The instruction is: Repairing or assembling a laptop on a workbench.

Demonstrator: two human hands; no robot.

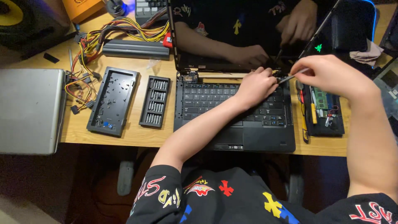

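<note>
Right hand [331, 74] grip pinches screwdriver [292, 76] — left hand [257, 85] pressed on laptop [232, 112]; bit set [154, 101] nearby.

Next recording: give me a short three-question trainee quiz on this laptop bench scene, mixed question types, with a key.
1. True or false: the right hand holds a thin metal tool aimed at the laptop hinge area.
2. Where does the left hand rest?
A. on the bit set tray
B. on the upper right of the keyboard
C. on the grey battery
3. Fill in: the bit set tray lies to the ____ of the laptop in the picture.

Key: 1 true; 2 B; 3 left.
</note>
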